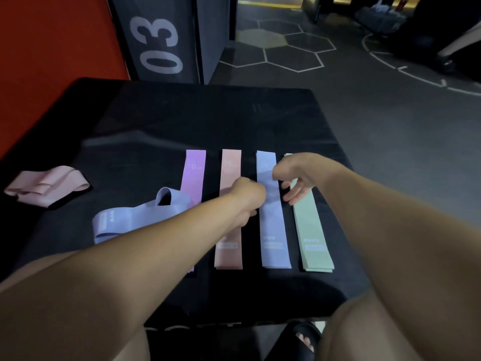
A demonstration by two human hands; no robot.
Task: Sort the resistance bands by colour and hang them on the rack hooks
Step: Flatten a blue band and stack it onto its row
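Four bands lie flat side by side on the black box top (182, 121): purple band (194, 170), salmon band (229, 254), blue band (273, 230) and green band (312, 230). My left hand (247, 199) is curled over the salmon band, its fingers at the blue band's left edge and seeming to pinch it. My right hand (294, 178) hovers over the blue and green bands. Its thumb is on the blue band and its fingers are loosely spread. A second, loose blue band (125, 220) lies crumpled to the left, partly under my left forearm. A pale pink band (46, 186) lies folded at the far left.
Behind the box top stand a red surface (52, 48) and a dark box marked 03 (161, 43). Grey floor with white hexagon lines (286, 48) stretches to the right. My knees and a sandalled foot (304, 340) are at the box's near edge. No rack or hooks in view.
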